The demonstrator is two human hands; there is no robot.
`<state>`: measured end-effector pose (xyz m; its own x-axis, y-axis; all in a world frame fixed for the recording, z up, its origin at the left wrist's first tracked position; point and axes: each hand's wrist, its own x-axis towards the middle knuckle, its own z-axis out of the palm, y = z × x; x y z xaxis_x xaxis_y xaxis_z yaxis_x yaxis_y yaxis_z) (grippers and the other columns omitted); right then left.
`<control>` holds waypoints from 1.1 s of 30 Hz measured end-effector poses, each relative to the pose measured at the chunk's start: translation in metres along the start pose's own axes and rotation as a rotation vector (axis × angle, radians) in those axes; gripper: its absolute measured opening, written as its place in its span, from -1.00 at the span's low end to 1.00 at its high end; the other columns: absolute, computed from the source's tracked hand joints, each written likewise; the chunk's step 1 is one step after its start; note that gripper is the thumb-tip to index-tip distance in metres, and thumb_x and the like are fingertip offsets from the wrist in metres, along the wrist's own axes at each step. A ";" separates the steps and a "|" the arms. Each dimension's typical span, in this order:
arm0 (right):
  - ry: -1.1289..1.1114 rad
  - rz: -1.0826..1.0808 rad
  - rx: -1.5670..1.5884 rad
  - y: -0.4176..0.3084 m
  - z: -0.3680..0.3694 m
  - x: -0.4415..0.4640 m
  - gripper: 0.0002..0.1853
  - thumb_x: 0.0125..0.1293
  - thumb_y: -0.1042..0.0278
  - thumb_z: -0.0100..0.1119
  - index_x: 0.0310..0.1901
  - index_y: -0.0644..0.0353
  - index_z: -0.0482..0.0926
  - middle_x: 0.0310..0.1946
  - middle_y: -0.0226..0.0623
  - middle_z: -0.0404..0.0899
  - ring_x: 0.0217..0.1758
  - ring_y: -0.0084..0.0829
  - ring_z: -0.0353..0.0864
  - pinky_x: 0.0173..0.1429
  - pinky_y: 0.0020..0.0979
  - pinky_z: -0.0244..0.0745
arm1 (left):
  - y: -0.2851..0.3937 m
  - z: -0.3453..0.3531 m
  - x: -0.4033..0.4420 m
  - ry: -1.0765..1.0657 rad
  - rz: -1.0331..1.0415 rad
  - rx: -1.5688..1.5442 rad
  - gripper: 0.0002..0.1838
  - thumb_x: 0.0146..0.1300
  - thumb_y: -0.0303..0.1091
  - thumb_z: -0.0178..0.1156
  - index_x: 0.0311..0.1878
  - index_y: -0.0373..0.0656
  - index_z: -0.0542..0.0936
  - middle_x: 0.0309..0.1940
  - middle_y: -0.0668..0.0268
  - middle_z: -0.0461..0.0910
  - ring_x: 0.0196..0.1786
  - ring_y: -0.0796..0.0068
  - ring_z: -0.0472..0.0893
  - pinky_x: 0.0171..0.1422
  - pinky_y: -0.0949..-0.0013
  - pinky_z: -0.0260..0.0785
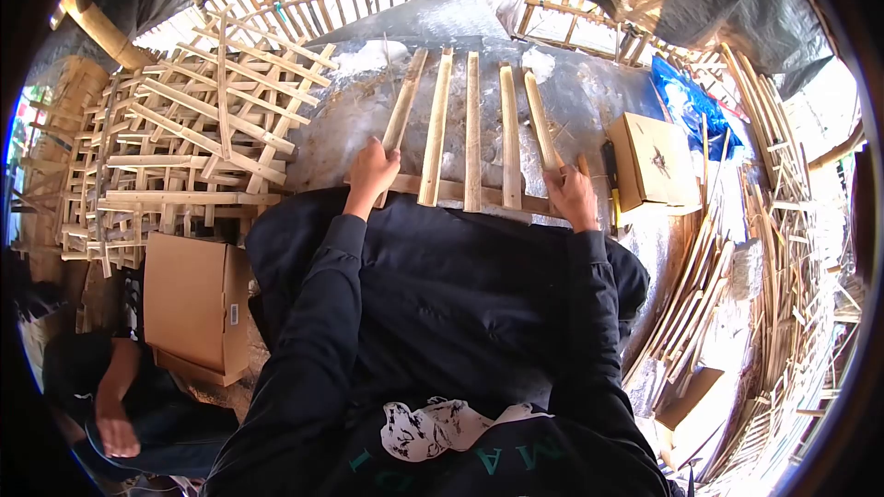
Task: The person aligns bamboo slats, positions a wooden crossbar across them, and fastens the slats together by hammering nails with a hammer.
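Observation:
Several split bamboo slats [472, 129] lie side by side in front of me, pointing away. Their near ends rest across a crosswise bamboo slat [414, 186] close to my lap. My left hand [373, 173] is closed at the near end of the leftmost slat [405, 106]. On the other side, my right hand [571, 195] grips the near end of the rightmost slat [541, 120], its fingers bent around the wood. Part of the crosswise slat is hidden by both hands.
Stacked bamboo lattices [203, 120] stand at left, above a cardboard box [189, 299]. Another person's hand [118, 433] shows at lower left. To the right are a second cardboard box [654, 166], a dark-handled tool [610, 170], a blue plastic bag [686, 101] and loose bamboo strips [686, 313].

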<state>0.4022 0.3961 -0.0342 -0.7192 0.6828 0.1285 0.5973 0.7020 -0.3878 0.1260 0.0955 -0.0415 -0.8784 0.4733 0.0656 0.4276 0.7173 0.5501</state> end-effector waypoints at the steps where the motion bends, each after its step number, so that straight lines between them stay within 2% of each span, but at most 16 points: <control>1: 0.006 0.010 -0.014 -0.001 0.000 0.000 -0.53 0.36 -0.12 0.31 -0.06 0.21 0.65 -0.20 0.04 0.75 -0.05 0.11 0.73 -0.02 0.05 0.58 | -0.001 0.001 0.000 0.007 0.011 0.008 -0.51 0.39 -0.07 0.27 -0.05 -0.43 0.49 -0.20 -0.26 0.69 -0.03 -0.32 0.68 0.08 -0.20 0.51; 7: 0.026 0.030 0.021 -0.004 0.000 -0.002 -0.53 0.35 -0.08 0.30 -0.07 0.25 0.63 -0.11 0.09 0.73 0.04 0.12 0.69 0.05 0.02 0.56 | -0.004 0.003 0.002 -0.017 -0.002 0.014 -0.49 0.39 -0.05 0.26 -0.01 -0.41 0.47 -0.15 -0.27 0.69 0.02 -0.31 0.67 0.14 -0.19 0.50; 14: 0.024 0.074 0.020 -0.010 -0.004 -0.003 -0.51 0.33 -0.07 0.29 -0.04 0.28 0.64 -0.09 0.10 0.73 0.05 0.13 0.69 0.08 0.01 0.56 | 0.000 -0.001 0.001 -0.037 -0.029 0.010 -0.49 0.39 -0.05 0.25 0.02 -0.42 0.47 -0.14 -0.27 0.69 0.03 -0.32 0.67 0.15 -0.18 0.50; 16: -0.021 0.107 0.018 -0.010 -0.004 -0.002 -0.46 0.34 -0.15 0.28 0.03 0.24 0.60 -0.07 0.10 0.72 0.07 0.14 0.69 0.10 0.11 0.57 | 0.001 -0.001 0.001 -0.034 -0.027 -0.005 -0.49 0.39 -0.06 0.25 0.02 -0.43 0.48 -0.14 -0.29 0.69 0.03 -0.32 0.67 0.16 -0.18 0.50; 29: -0.006 0.118 0.023 -0.018 -0.011 -0.005 -0.49 0.32 -0.11 0.32 -0.04 0.26 0.64 -0.11 0.14 0.73 0.01 0.19 0.70 0.08 0.10 0.59 | -0.003 0.003 0.001 -0.013 -0.006 -0.007 -0.51 0.38 -0.10 0.26 0.00 -0.45 0.48 -0.15 -0.30 0.68 0.03 -0.32 0.67 0.16 -0.17 0.50; 31: 0.003 0.127 0.009 -0.019 -0.011 -0.005 -0.48 0.31 -0.09 0.33 0.00 0.28 0.68 -0.10 0.09 0.75 0.03 0.12 0.72 0.05 0.01 0.59 | -0.001 0.002 -0.001 0.024 0.015 -0.022 -0.54 0.38 -0.13 0.27 -0.02 -0.44 0.48 -0.17 -0.31 0.68 0.01 -0.33 0.67 0.14 -0.17 0.50; 33: 0.019 0.111 0.031 -0.019 -0.011 -0.006 -0.49 0.31 -0.09 0.33 -0.05 0.28 0.66 -0.15 0.11 0.74 -0.02 0.15 0.72 0.04 0.05 0.59 | 0.000 0.000 -0.004 0.035 0.017 -0.041 -0.55 0.37 -0.15 0.27 -0.03 -0.44 0.48 -0.18 -0.31 0.68 0.00 -0.34 0.66 0.13 -0.18 0.50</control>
<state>0.3988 0.3809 -0.0172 -0.6421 0.7600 0.1007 0.6615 0.6157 -0.4282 0.1296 0.0942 -0.0418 -0.8785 0.4664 0.1036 0.4337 0.6877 0.5822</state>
